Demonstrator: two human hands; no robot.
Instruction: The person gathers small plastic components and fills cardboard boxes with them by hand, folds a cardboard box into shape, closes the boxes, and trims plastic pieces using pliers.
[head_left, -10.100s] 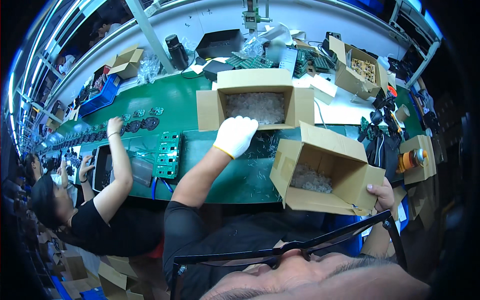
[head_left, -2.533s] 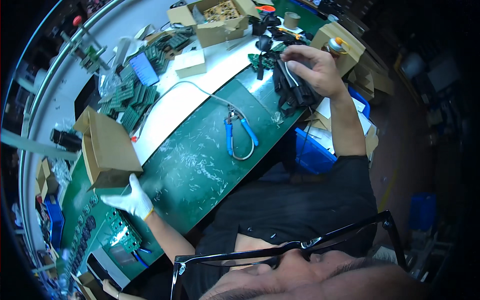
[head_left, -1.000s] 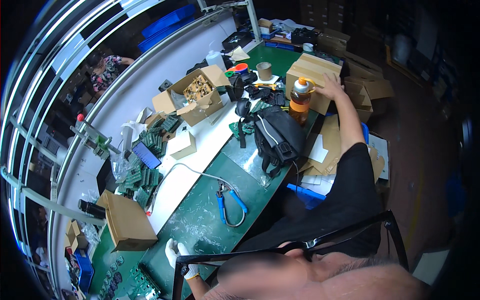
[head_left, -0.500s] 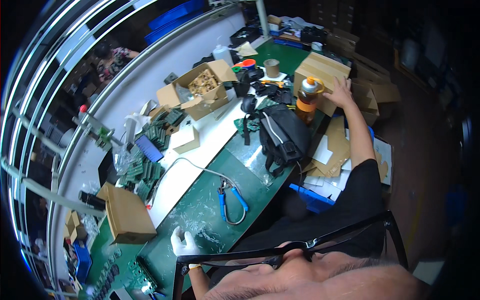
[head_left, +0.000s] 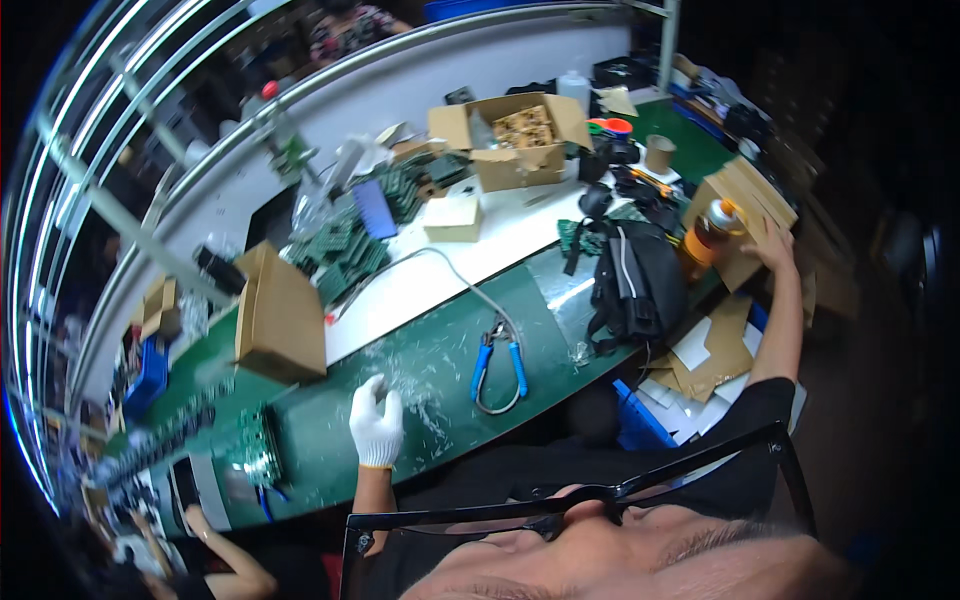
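Note:
My right hand [head_left: 772, 247], bare, rests against a tan cardboard box [head_left: 758, 188] at the right end of the bench, its fingers spread over the side. Just left of those fingers stands a bottle of amber liquid [head_left: 702, 243] with an orange-and-white cap. My left hand [head_left: 378, 428], in a white knitted glove, is over the green mat [head_left: 440, 375] with nothing in it; thumb and forefinger are apart. To its right, blue-handled cutting pliers [head_left: 498, 365] lie on the mat, and a grey cable [head_left: 470, 285] runs beside them. Pale scraps are scattered near the glove.
A black bag [head_left: 640, 285] lies left of the bottle. Behind are an open carton [head_left: 520, 165], green circuit boards [head_left: 350, 250] and a small cream box [head_left: 452, 218]. Another carton [head_left: 283, 315] stands left. A co-worker's arm [head_left: 225, 560] reaches in at lower left; a blue bin [head_left: 645, 418] sits below the bench.
The view has swung left, so the bench appears farther right and more of its left end shows, including a co-worker's arms. My right hand remains at the box; my gloved left hand stays empty.

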